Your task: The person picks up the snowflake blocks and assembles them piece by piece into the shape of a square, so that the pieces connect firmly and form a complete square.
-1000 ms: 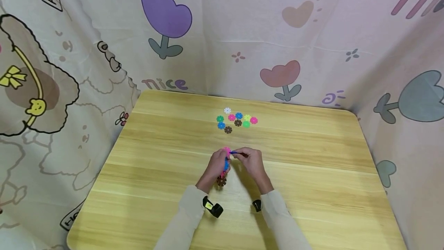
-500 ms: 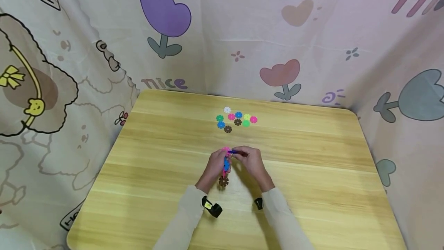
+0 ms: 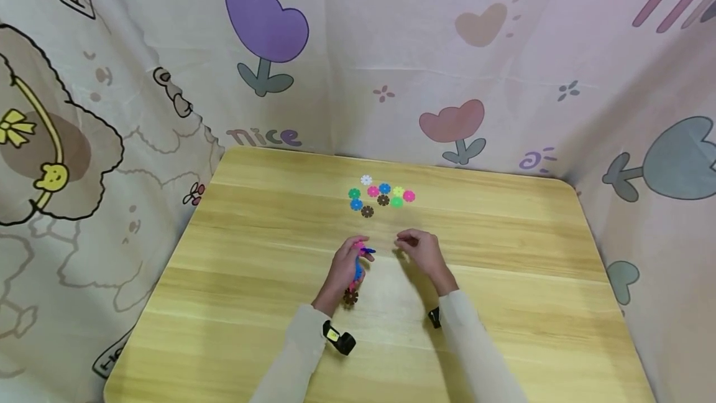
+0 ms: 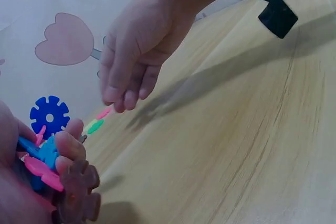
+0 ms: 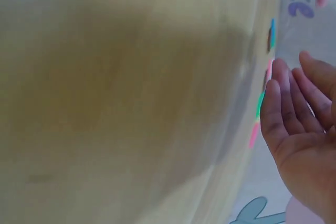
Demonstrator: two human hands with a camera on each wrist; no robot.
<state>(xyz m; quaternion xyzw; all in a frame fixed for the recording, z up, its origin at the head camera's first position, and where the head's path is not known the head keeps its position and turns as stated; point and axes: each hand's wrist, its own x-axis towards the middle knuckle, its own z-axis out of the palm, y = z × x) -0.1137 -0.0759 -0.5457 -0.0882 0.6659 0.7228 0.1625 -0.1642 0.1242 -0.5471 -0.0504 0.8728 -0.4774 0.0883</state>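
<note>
My left hand (image 3: 337,273) grips a chain of notched plastic snowflake discs. A dark blue disc (image 4: 49,107) stands at the chain's far end, beyond the fingers. Pink and lighter blue discs (image 3: 358,270) run along the palm, partly hidden by the fingers, and a brown disc (image 3: 350,297) hangs at the near end, below the hand. To the right of the chain and apart from it, my right hand (image 3: 426,254) is held above the table. Its fingers are loosely bent with nothing between them, as the right wrist view shows on the same hand (image 5: 299,129).
Several loose discs lie grouped on the wooden table (image 3: 503,235) beyond the hands, among them a white disc (image 3: 366,180), a green disc (image 3: 355,193) and a pink disc (image 3: 409,196). A printed curtain (image 3: 358,48) hangs behind the table and at both sides.
My right hand has let go of the dark blue disc and drawn away to the right. That disc now sits on the chain, which my left hand has shifted slightly left.
</note>
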